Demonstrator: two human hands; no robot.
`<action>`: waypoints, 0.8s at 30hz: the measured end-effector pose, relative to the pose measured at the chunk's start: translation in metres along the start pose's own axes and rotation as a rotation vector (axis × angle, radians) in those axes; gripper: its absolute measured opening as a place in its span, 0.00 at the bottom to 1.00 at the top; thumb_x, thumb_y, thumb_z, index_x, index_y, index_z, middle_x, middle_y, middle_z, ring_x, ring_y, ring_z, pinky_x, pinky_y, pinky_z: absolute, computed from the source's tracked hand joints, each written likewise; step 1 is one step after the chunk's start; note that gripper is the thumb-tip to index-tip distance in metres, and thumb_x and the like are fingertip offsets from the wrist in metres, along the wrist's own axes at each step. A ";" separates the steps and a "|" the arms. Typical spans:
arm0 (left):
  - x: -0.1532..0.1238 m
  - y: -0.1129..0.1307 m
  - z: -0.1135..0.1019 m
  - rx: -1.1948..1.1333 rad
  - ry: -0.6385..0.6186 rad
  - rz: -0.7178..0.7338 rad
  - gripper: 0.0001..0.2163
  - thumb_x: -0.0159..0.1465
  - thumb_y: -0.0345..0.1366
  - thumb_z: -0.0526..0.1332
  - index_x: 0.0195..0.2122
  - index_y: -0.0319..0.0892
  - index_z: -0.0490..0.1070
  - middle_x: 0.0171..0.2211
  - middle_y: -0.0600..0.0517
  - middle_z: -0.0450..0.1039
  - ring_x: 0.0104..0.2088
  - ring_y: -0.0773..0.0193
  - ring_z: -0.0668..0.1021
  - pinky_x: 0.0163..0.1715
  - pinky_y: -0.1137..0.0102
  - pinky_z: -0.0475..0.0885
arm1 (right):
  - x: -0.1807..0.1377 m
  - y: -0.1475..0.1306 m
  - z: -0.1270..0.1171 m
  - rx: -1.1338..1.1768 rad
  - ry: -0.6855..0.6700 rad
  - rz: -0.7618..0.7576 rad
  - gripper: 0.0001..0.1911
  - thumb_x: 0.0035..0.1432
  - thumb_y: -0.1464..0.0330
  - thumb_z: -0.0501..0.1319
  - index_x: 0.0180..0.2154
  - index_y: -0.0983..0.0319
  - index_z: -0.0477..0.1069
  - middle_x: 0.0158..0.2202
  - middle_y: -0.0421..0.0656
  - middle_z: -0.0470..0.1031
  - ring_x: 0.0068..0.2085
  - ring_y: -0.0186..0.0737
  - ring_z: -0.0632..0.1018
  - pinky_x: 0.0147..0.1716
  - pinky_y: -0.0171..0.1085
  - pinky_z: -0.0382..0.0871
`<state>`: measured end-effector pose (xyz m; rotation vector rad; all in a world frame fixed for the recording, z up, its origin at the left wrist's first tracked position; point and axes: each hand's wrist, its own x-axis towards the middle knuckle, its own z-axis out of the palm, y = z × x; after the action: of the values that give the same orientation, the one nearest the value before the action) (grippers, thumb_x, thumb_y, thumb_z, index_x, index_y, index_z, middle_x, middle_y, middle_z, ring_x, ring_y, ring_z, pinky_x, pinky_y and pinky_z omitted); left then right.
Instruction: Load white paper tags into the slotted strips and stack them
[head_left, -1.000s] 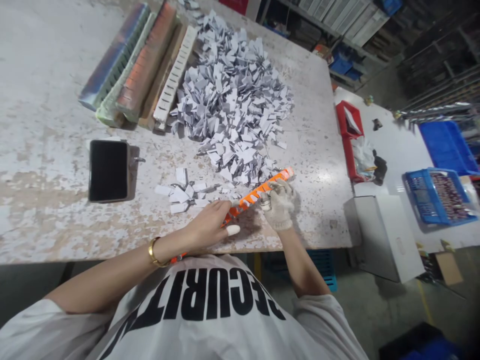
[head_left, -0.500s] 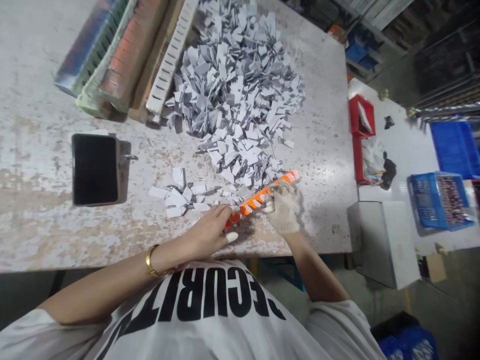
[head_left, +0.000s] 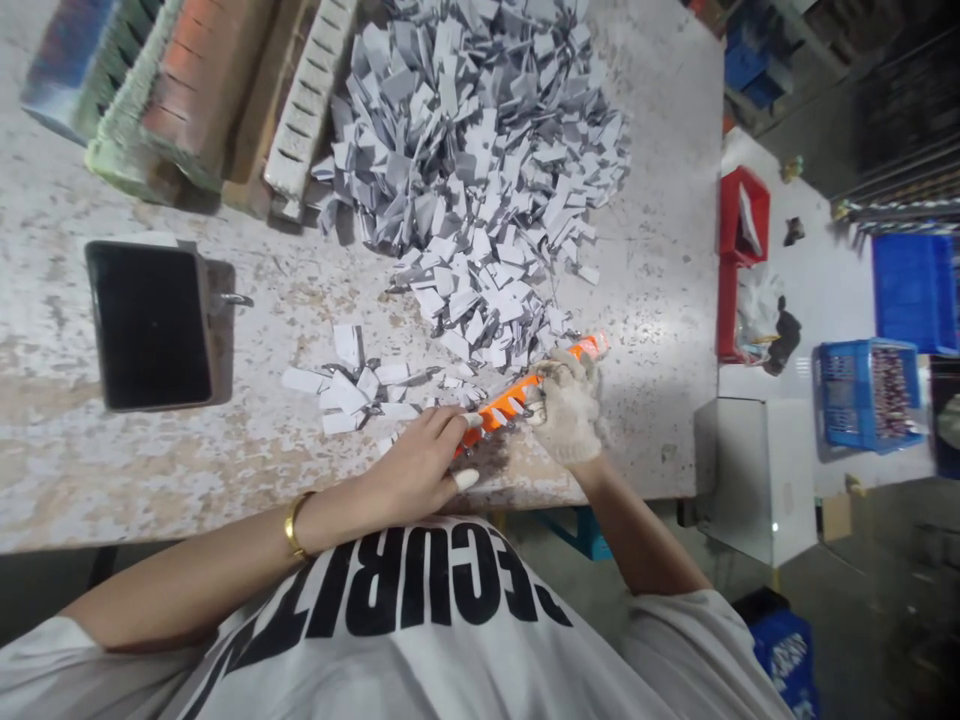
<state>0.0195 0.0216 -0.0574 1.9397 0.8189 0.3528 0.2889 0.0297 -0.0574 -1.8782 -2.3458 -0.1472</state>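
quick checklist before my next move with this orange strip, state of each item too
1. Grip on the orange strip: ok, left hand and gloved right hand both clamp it.
2. Strip over the table: ok, near its front edge.
3. Reach to the loose tags: ok, a small cluster beside the left hand.
4. Gap to the big tag pile: cannot tell, the strip's far end lies at its edge.
5. Next free slot: cannot tell, the glove covers it.
6. Room from the black device: ok, far to the left.
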 end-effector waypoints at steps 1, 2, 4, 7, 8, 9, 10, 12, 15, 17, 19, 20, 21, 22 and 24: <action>0.001 0.001 0.000 -0.006 0.004 -0.001 0.19 0.66 0.35 0.61 0.57 0.42 0.62 0.59 0.40 0.65 0.59 0.47 0.69 0.58 0.53 0.69 | 0.000 0.000 0.002 0.009 -0.006 0.017 0.09 0.63 0.69 0.58 0.41 0.60 0.76 0.47 0.48 0.80 0.61 0.53 0.71 0.71 0.60 0.48; 0.001 0.002 -0.001 -0.009 0.010 0.000 0.18 0.66 0.36 0.61 0.56 0.42 0.63 0.59 0.40 0.65 0.59 0.47 0.69 0.58 0.53 0.69 | 0.000 0.001 0.005 0.017 -0.010 0.033 0.09 0.63 0.69 0.58 0.40 0.60 0.76 0.48 0.49 0.80 0.60 0.54 0.72 0.70 0.60 0.48; 0.003 0.005 -0.003 -0.010 0.009 0.008 0.17 0.67 0.39 0.61 0.54 0.41 0.64 0.58 0.39 0.66 0.57 0.47 0.70 0.57 0.54 0.69 | 0.000 0.003 0.008 0.031 -0.012 0.050 0.09 0.62 0.68 0.58 0.40 0.61 0.77 0.48 0.49 0.80 0.60 0.55 0.72 0.69 0.60 0.51; 0.002 0.007 -0.012 -0.002 -0.025 0.002 0.15 0.68 0.47 0.60 0.48 0.41 0.66 0.49 0.41 0.71 0.48 0.49 0.74 0.48 0.57 0.72 | -0.002 0.004 0.011 0.072 0.040 0.061 0.10 0.62 0.67 0.58 0.40 0.61 0.78 0.48 0.51 0.80 0.57 0.54 0.74 0.65 0.58 0.59; 0.000 0.006 -0.016 0.015 -0.027 -0.011 0.15 0.68 0.49 0.59 0.45 0.42 0.67 0.45 0.43 0.72 0.43 0.50 0.75 0.43 0.58 0.72 | -0.003 0.002 0.011 0.090 0.062 0.064 0.11 0.62 0.67 0.58 0.39 0.61 0.78 0.48 0.51 0.80 0.56 0.54 0.74 0.64 0.57 0.61; -0.003 0.005 -0.021 0.050 -0.011 -0.025 0.15 0.69 0.50 0.58 0.42 0.42 0.67 0.41 0.44 0.73 0.40 0.51 0.75 0.40 0.59 0.71 | -0.005 -0.001 0.011 0.108 0.081 0.062 0.11 0.62 0.67 0.57 0.38 0.61 0.78 0.47 0.50 0.79 0.56 0.53 0.74 0.63 0.56 0.63; -0.006 0.002 -0.027 0.105 0.030 -0.037 0.14 0.69 0.49 0.58 0.41 0.42 0.66 0.39 0.44 0.73 0.38 0.52 0.74 0.38 0.60 0.69 | -0.007 -0.006 0.011 0.125 0.097 0.055 0.11 0.62 0.67 0.57 0.37 0.60 0.78 0.47 0.50 0.79 0.56 0.53 0.74 0.62 0.55 0.64; -0.012 -0.004 -0.040 0.271 0.160 -0.059 0.09 0.69 0.43 0.57 0.40 0.42 0.67 0.39 0.43 0.73 0.39 0.51 0.74 0.39 0.59 0.68 | -0.014 -0.021 0.010 0.153 0.111 0.013 0.11 0.63 0.66 0.57 0.36 0.59 0.78 0.47 0.49 0.79 0.56 0.52 0.74 0.63 0.55 0.63; -0.018 -0.016 -0.058 0.525 0.306 -0.115 0.06 0.65 0.32 0.58 0.42 0.40 0.70 0.42 0.39 0.75 0.44 0.44 0.74 0.42 0.56 0.66 | -0.025 -0.045 0.011 0.194 0.128 -0.046 0.10 0.64 0.65 0.57 0.35 0.58 0.76 0.46 0.47 0.80 0.57 0.50 0.74 0.66 0.55 0.61; -0.016 -0.022 -0.065 0.617 0.303 -0.152 0.07 0.63 0.30 0.59 0.42 0.38 0.72 0.42 0.36 0.75 0.45 0.42 0.74 0.42 0.54 0.65 | -0.029 -0.056 0.014 0.215 0.169 -0.041 0.09 0.64 0.66 0.57 0.35 0.58 0.76 0.46 0.45 0.80 0.58 0.49 0.74 0.67 0.55 0.60; -0.009 -0.027 -0.068 0.681 0.253 -0.156 0.06 0.65 0.31 0.58 0.41 0.38 0.73 0.41 0.36 0.76 0.44 0.42 0.74 0.42 0.54 0.64 | -0.031 -0.060 0.018 0.220 0.230 -0.028 0.08 0.64 0.68 0.57 0.35 0.58 0.75 0.44 0.45 0.81 0.58 0.49 0.75 0.67 0.55 0.60; -0.005 -0.028 -0.068 0.711 0.225 -0.149 0.07 0.66 0.32 0.58 0.40 0.37 0.74 0.40 0.37 0.76 0.43 0.42 0.74 0.42 0.54 0.64 | -0.031 -0.061 0.020 0.216 0.253 -0.029 0.08 0.63 0.68 0.57 0.35 0.58 0.75 0.44 0.45 0.81 0.58 0.48 0.75 0.67 0.55 0.59; -0.001 -0.029 -0.067 0.739 0.202 -0.143 0.08 0.67 0.33 0.57 0.40 0.37 0.74 0.39 0.37 0.76 0.42 0.43 0.75 0.42 0.54 0.63 | -0.030 -0.061 0.022 0.208 0.266 -0.032 0.08 0.63 0.68 0.57 0.34 0.58 0.75 0.44 0.45 0.81 0.58 0.48 0.75 0.68 0.56 0.59; 0.003 -0.030 -0.066 0.758 0.187 -0.138 0.09 0.67 0.33 0.56 0.39 0.37 0.75 0.38 0.38 0.77 0.42 0.44 0.75 0.42 0.55 0.63 | -0.030 -0.061 0.023 0.198 0.267 -0.035 0.08 0.63 0.68 0.57 0.34 0.58 0.75 0.43 0.45 0.81 0.58 0.49 0.76 0.68 0.56 0.58; 0.007 -0.032 -0.065 0.762 0.185 -0.131 0.09 0.67 0.31 0.55 0.39 0.37 0.75 0.37 0.39 0.78 0.41 0.45 0.76 0.43 0.55 0.63 | -0.029 -0.060 0.025 0.182 0.258 -0.032 0.08 0.63 0.68 0.57 0.35 0.58 0.75 0.44 0.45 0.81 0.58 0.49 0.76 0.68 0.56 0.58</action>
<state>-0.0239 0.0802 -0.0542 2.5540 1.3316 0.1448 0.2353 -0.0080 -0.0862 -1.6321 -2.1392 -0.1631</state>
